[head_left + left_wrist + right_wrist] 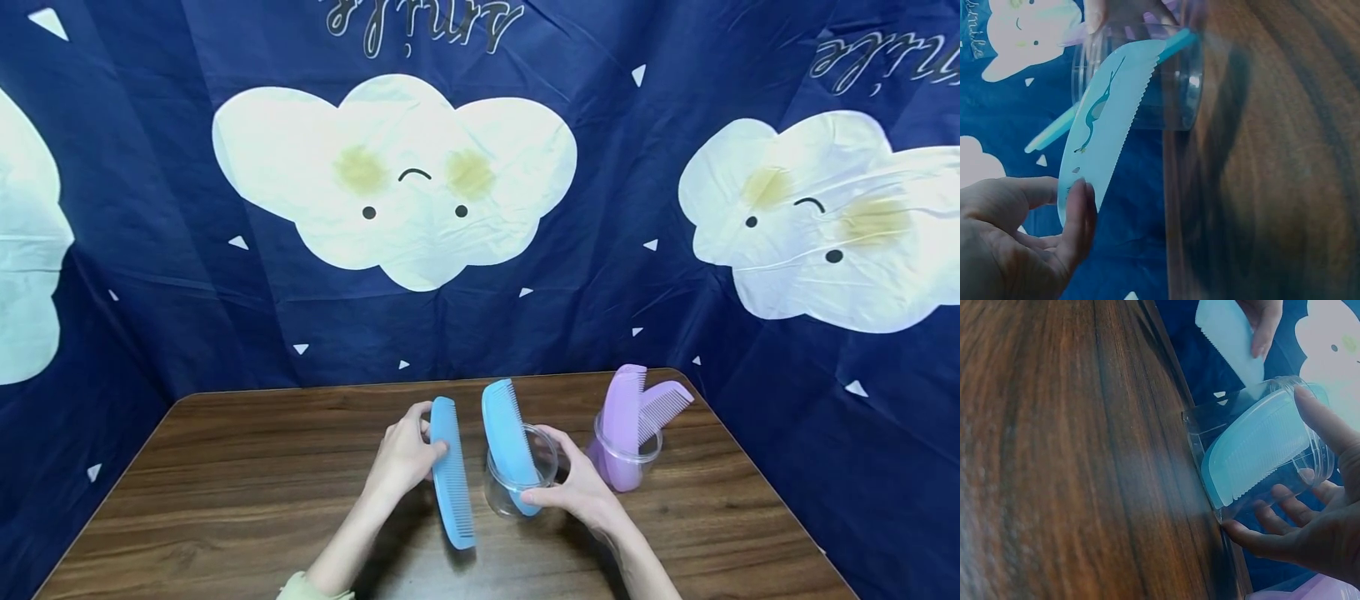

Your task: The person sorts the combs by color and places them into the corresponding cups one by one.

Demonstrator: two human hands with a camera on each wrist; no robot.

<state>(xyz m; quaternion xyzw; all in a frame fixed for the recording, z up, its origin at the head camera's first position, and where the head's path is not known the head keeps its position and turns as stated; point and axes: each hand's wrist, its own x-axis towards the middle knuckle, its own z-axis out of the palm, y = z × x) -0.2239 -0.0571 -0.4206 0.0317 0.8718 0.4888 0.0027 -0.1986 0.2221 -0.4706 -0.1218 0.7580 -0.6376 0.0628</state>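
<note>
A blue comb (452, 479) with a bird print on its spine (1094, 119) is pinched between the thumb and fingers of my left hand (405, 454), held above the table just left of a clear plastic cup (497, 493). My right hand (581, 487) grips that cup by its side, thumb near the rim and fingers round the far wall. Inside the cup leans a second blue comb (510, 433), its upper end sticking out over the rim. In the right wrist view the cup (1254, 503) stands on the table with the comb (1254, 447) showing through its wall.
To the right stands another clear cup (651, 457) holding two purple combs, one nearly upright (622, 417) and one tilted right (663, 404). The brown wooden table (285, 483) ends at a dark blue curtain (247, 333) with cloud prints.
</note>
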